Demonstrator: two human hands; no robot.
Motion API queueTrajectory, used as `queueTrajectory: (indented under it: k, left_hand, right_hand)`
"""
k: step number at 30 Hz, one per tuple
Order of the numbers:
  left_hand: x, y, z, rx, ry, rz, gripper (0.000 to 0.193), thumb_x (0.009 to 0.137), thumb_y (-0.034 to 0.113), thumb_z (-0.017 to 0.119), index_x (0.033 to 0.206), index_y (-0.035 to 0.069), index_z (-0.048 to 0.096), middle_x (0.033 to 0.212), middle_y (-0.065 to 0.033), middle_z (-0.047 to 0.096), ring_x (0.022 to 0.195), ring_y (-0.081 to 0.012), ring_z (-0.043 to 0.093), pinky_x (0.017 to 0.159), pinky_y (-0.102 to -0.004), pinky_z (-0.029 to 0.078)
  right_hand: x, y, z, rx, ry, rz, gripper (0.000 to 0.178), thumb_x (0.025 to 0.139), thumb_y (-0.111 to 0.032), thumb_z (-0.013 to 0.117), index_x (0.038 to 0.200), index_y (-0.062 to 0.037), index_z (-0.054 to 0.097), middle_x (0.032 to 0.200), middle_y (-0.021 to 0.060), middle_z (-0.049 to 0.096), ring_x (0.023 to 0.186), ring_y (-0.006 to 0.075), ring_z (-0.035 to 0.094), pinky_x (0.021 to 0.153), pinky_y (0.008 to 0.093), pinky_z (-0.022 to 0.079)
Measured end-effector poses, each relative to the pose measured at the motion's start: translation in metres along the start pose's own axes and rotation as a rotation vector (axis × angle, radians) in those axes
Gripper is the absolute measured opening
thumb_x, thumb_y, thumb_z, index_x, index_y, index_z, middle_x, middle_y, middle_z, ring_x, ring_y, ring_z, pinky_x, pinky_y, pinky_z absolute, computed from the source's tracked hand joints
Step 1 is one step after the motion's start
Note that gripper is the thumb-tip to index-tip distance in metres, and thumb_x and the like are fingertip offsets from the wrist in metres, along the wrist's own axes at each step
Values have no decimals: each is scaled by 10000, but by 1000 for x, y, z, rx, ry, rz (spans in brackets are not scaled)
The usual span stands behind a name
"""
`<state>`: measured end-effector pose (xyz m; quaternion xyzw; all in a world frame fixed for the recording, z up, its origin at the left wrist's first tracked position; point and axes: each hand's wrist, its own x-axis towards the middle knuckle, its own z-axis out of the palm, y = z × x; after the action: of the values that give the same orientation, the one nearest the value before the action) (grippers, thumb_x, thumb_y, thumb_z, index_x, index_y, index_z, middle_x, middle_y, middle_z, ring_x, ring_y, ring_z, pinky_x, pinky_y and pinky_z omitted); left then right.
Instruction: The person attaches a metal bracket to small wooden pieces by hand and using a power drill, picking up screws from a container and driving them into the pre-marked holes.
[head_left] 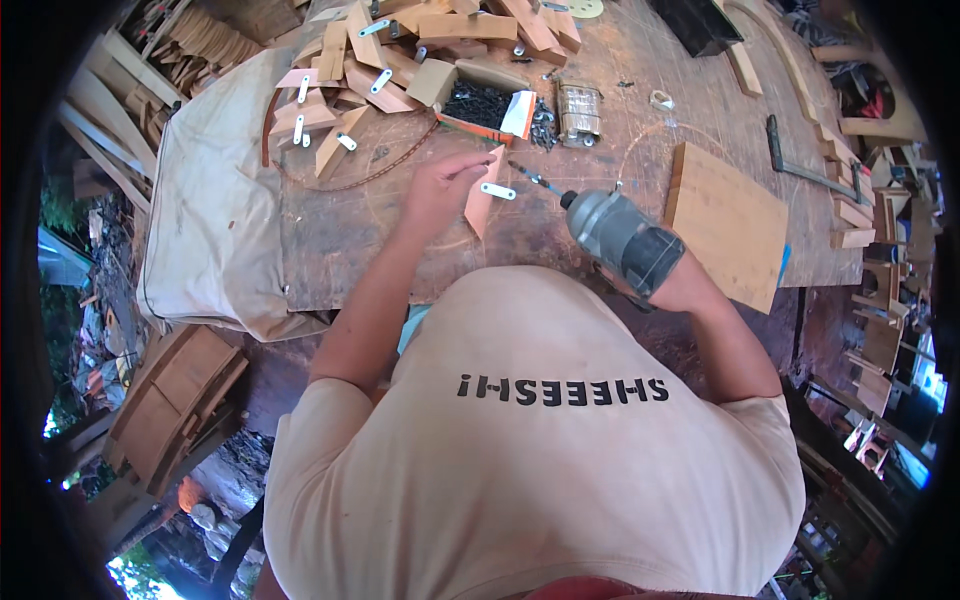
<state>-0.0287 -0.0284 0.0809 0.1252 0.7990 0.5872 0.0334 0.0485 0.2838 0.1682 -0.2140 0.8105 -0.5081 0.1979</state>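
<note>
My left hand (443, 192) is closed, its thumb and fingertips pinching the upper end of a small wooden block (479, 213) with slanted ends. A dark speck shows at the fingertips, too small to name. Across the block lies a pale metal plate (497, 191) with rounded ends and holes, sticking out past its right side. My right hand (688, 284) is wrapped around a grey and black power drill (612, 232); the tool hides most of the fingers. Its long bit points up and left, the tip just right of the block and apart from it.
Beyond my hands stands an open box of dark screws (478, 103), beside a clear-wrapped packet (579, 112). Several plated wooden blocks (375, 80) are heaped at far left. A wide board (727, 226) lies right of the drill, and pale cloth (215, 200) covers the table's left side.
</note>
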Motion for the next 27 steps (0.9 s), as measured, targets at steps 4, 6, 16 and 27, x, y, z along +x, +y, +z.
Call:
queueTrajectory:
  k: [4,6,16,27]
  left_hand:
    - [-2,-3,3,23,-76,77,188,891,25,615,1062,7,690,988,-90,679,892,-168,625,808,-273,480]
    - [-5,-2,7,-23,-74,70,184,888,13,613,1055,6,690,965,-88,675,880,-166,620,795,-275,477]
    - [-3,-8,7,-27,-128,99,177,860,-24,614,1007,24,701,878,-88,667,827,-192,612,747,-285,481]
    - [2,-41,6,89,-289,195,175,826,18,654,996,22,698,902,-110,678,851,-248,635,791,-351,492]
  right_hand:
    - [2,-3,-5,-84,-115,71,321,744,-66,692,1049,-8,610,952,125,638,852,235,610,822,352,495]
    - [9,-18,-5,-122,-17,-3,322,742,-73,698,1047,-14,613,957,127,636,868,246,610,817,360,493]
    - [19,-17,-12,-181,-63,17,334,735,-96,709,1051,-32,624,995,146,640,909,307,609,839,395,484]
    - [33,-12,-18,-107,-177,189,333,737,-87,721,1047,-23,621,982,114,649,895,239,607,852,361,478]
